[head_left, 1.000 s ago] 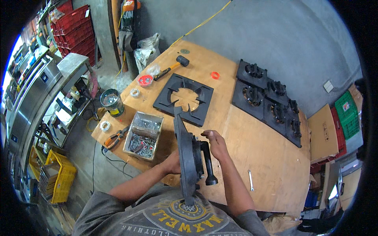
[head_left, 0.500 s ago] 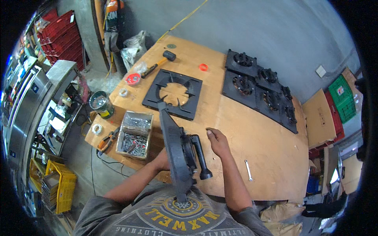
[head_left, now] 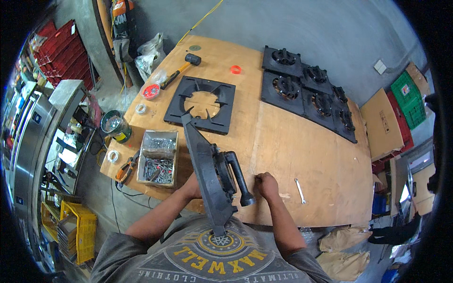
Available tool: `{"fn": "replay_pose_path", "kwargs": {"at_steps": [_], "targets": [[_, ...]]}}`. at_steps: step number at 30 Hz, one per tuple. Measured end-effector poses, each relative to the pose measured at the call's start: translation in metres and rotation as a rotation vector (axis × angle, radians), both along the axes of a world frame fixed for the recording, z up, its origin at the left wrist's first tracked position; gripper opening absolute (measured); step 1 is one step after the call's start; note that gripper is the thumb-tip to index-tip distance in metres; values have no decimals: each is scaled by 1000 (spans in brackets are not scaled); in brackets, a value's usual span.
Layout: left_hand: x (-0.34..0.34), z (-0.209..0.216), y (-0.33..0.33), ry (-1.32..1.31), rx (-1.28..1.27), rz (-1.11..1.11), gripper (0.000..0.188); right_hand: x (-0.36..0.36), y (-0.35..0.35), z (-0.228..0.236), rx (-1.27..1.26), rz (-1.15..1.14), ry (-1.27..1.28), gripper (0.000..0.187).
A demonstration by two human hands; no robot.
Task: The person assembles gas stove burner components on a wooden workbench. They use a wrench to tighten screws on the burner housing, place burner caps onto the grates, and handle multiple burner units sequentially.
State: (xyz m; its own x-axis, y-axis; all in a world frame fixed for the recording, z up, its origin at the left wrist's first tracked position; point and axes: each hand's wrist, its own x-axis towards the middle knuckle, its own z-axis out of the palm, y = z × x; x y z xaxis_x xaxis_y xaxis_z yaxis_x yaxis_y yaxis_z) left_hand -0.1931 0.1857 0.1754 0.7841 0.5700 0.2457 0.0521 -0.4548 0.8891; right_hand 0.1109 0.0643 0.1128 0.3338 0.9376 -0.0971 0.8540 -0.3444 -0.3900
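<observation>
Standing on edge near the 6 o'clock rim of the wooden tabletop (head_left: 302,155), a black cast-iron stove plate (head_left: 204,165) runs from the person's chest up toward 12 o'clock, its burner and pipe (head_left: 234,175) jutting from its right face. Left hand (head_left: 192,186) presses against the plate's left face, at 9 o'clock of it; how far its fingers are closed cannot be told, as the plate hides them. Right hand (head_left: 267,185) lies loosely curled on the tabletop at 3 o'clock of the plate, just beside the pipe's lower end, holding nothing visible. A small wrench (head_left: 299,190) lies at 3 o'clock of the right hand, apart from it. A box of screws (head_left: 158,156) sits at 9 o'clock of the plate, with pliers (head_left: 126,169) beside it at the tabletop's edge. A square black grate (head_left: 200,104) lies flat at 12 o'clock of the plate. A hammer (head_left: 180,70) lies beyond it. Five more black plates (head_left: 309,89) lie in a row toward 1 o'clock.
</observation>
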Motion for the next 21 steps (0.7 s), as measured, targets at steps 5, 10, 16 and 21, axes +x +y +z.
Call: {"fn": "replay_pose_path", "kwargs": {"at_steps": [5,10,16,21], "targets": [[2,-1,2,4,11,-13,39,2,-5,-4,-82,-14,-91,24],[5,-3,0,-4,10,-8,39,-8,-12,-1,-88,-57,-131,23],[5,-7,-1,-11,19,-1,39,-42,-31,73,327,-376,883,21],[6,-7,-7,-5,6,-5,39,-91,-33,154,477,354,364,15]]}}
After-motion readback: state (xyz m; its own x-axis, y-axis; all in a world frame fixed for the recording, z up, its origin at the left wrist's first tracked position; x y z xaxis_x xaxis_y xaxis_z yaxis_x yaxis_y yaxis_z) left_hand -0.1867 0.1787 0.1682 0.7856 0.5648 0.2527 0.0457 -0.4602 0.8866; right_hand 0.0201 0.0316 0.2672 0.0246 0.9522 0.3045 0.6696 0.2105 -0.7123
